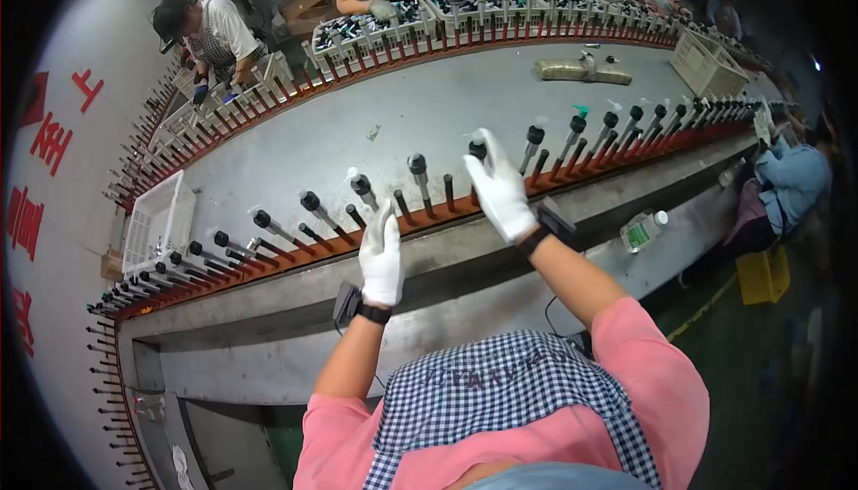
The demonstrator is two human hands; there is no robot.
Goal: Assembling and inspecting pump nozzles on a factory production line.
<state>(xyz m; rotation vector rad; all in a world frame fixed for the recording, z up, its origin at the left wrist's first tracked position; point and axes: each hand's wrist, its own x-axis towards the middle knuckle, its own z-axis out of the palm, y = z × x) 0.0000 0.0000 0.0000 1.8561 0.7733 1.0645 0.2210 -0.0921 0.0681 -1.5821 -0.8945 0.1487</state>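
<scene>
Both my hands wear white gloves with dark wrist straps. My right hand (500, 188) reaches up to a black-collared pump head (477, 148) on an upright post, thumb and fingers on either side of its top. Lower and to the left, my left hand (382, 253) has its fingers stretched upward, with nothing visible in them. Close to it stand a bare dark post (404, 208) and a post carrying a white-topped pump head (361, 184). Another black pump head (417, 164) stands between my hands. The posts rise from a reddish-brown rail (438, 220).
Beyond the rail stretches a grey tabletop (295, 142) with a tape-wrapped bundle (583, 70) and white crates (161, 222). A clear bottle (643, 231) lies on the near ledge. Co-workers (214, 34) are at the far side, and one in blue (791, 173) sits right.
</scene>
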